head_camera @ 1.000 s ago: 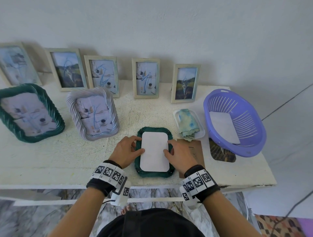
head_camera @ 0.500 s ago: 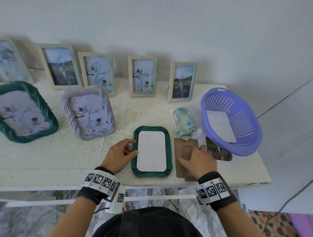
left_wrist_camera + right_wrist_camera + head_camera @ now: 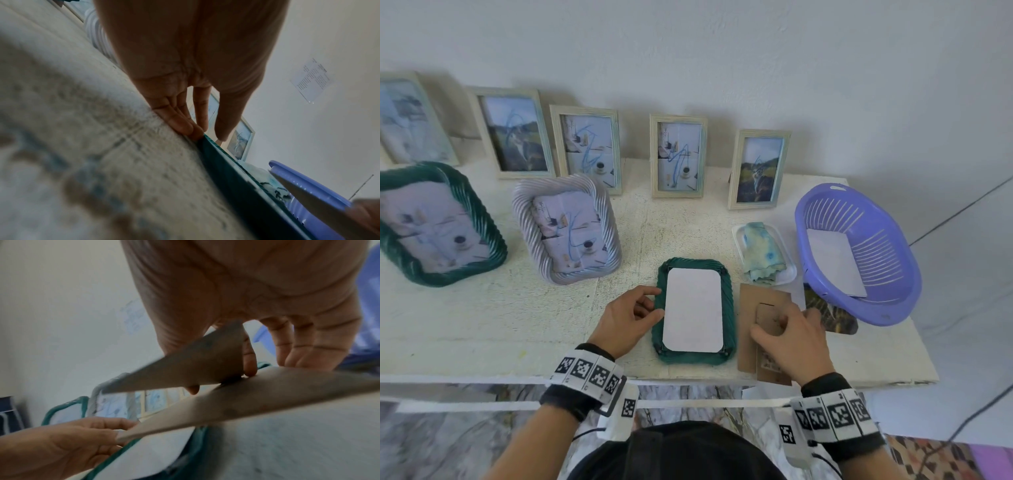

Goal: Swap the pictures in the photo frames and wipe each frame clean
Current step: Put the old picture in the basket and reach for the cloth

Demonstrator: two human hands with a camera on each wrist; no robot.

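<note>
A small green frame (image 3: 728,301) lies face down near the table's front edge, with a white picture back (image 3: 693,310) set in it. My left hand (image 3: 655,303) rests on the table against the frame's left rim (image 3: 226,170), fingers fairly straight and touching it. Right of the frame lies a brown cardboard backing board (image 3: 748,308). My right hand (image 3: 774,322) is on it. In the right wrist view its thumb and forefinger pinch the board's stand flap (image 3: 185,366), raised off the board (image 3: 267,395).
A stained cloth (image 3: 762,251) lies in a white tray behind the board. A purple basket (image 3: 893,308) at the right holds a white sheet, with a loose print (image 3: 832,317) under its rim. Several framed pictures line the wall; a large green frame (image 3: 482,219) and a grey one (image 3: 609,219) stand at the left.
My right hand left the white picture back, moved right onto the cardboard backing board and took hold of its flap. My left hand drew back to the frame's left rim.
</note>
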